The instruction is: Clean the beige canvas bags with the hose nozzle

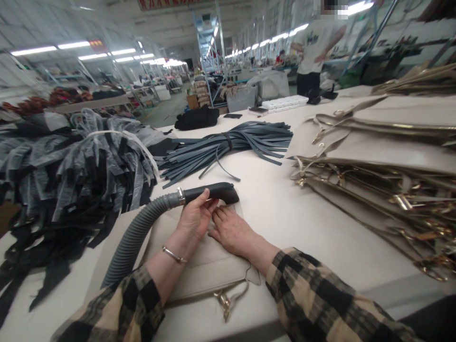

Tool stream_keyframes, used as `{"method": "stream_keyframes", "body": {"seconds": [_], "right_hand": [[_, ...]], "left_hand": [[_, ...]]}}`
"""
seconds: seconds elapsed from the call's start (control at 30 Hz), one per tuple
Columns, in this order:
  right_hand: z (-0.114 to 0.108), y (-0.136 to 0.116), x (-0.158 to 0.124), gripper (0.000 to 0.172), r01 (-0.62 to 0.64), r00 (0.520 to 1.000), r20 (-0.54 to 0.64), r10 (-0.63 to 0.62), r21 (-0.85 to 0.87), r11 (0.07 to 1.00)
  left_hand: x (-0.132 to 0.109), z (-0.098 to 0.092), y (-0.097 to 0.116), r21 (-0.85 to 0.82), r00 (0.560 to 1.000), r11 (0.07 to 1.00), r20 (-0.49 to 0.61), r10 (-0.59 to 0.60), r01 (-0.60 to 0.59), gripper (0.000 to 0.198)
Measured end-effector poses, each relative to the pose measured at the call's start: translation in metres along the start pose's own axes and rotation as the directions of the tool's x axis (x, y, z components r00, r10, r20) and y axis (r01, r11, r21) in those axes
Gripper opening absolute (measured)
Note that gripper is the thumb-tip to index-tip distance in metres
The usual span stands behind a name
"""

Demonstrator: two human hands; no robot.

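My left hand [194,216] is wrapped round the black nozzle [213,192] of a grey ribbed vacuum hose [137,237], with the nozzle tip resting on the far edge of a beige bag [210,268]. My right hand [233,231] lies flat on that bag, fingers stretched toward the nozzle. The bag lies on the white table [270,199] in front of me, its strap and gold clasp [224,300] hanging at the near edge. Both sleeves are checked black and tan.
A tied bundle of dark grey-blue leather strips [231,142] lies behind the bag. A heap of wrapped black straps [71,175] fills the left. Stacked beige bags with gold hardware [384,161] crowd the right. A person [315,47] stands at the far end.
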State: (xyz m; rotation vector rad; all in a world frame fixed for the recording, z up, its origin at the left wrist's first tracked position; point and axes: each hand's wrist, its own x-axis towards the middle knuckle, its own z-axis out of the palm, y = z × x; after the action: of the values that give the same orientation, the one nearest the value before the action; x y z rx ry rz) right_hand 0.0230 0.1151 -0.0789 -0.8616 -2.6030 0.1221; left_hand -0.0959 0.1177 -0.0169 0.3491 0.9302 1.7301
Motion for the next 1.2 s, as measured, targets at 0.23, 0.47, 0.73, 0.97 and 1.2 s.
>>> {"method": "stream_keyframes", "body": {"seconds": [0.23, 0.47, 0.73, 0.97, 1.2], "right_hand": [[0.002, 0.000, -0.001, 0.057, 0.004, 1.000, -0.016, -0.005, -0.007, 1.000], [0.002, 0.000, 0.001, 0.051, -0.009, 0.999, -0.052, 0.012, 0.065, 0.998], [-0.008, 0.009, 0.001, 0.038, -0.097, 0.994, -0.024, 0.105, 0.214, 0.972], [-0.018, 0.017, -0.002, 0.067, -0.530, 0.771, -0.039, 0.636, 0.514, 0.674], [-0.082, -0.028, -0.090, 0.081, -0.591, 0.628, 0.339, 0.700, 0.793, 0.146]], "left_hand": [[-0.010, -0.019, 0.018, -0.027, 0.999, 0.999, -0.024, 0.026, -0.026, 0.023], [-0.007, -0.008, 0.003, -0.043, 1.000, 0.999, -0.019, 0.008, -0.009, 0.022], [-0.020, -0.005, 0.028, -0.079, 0.998, 0.995, 0.017, 0.055, -0.054, 0.021], [-0.085, -0.083, 0.106, -0.018, 0.982, 0.982, 0.023, 0.188, -0.188, 0.018], [-0.175, -0.149, 0.149, 0.008, 0.959, 0.969, -0.143, 0.246, -0.248, 0.038]]}}
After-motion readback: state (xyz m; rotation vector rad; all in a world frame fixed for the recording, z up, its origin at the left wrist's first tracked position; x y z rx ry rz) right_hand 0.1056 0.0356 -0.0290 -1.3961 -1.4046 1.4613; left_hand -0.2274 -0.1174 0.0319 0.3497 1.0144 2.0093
